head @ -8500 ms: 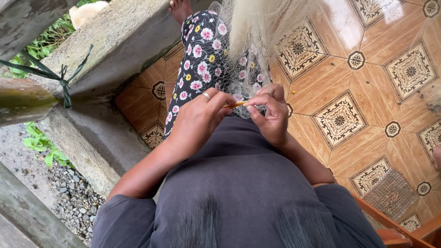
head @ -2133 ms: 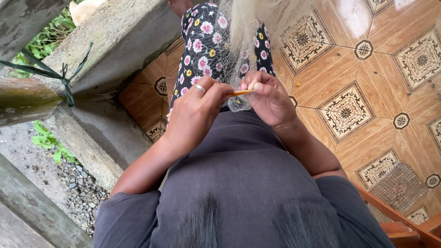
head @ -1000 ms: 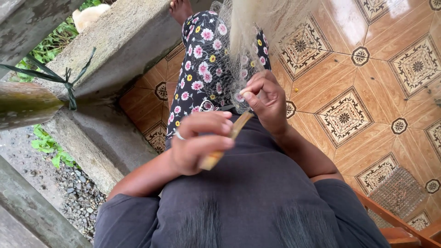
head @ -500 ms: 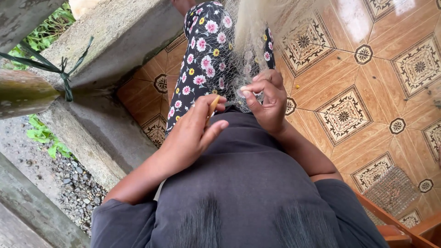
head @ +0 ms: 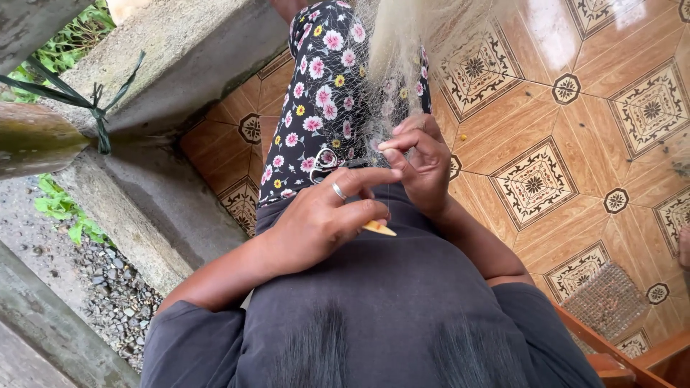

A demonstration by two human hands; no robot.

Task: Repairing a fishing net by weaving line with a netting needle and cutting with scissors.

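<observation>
A fine net (head: 392,43) drapes over the floral-trousered lap, pinched in the right hand (head: 420,169); the left hand (head: 323,219) grips a yellow needle (head: 379,228), forefinger extended. Keeping the mesh taut should help each knot seat evenly.

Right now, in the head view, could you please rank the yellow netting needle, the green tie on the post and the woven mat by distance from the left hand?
1. Yellow netting needle: held in the left hand.
2. Green tie: knotted on the post at the image's left, well away.
3. Woven mat: on the tiled floor, lower right, farthest.
</observation>
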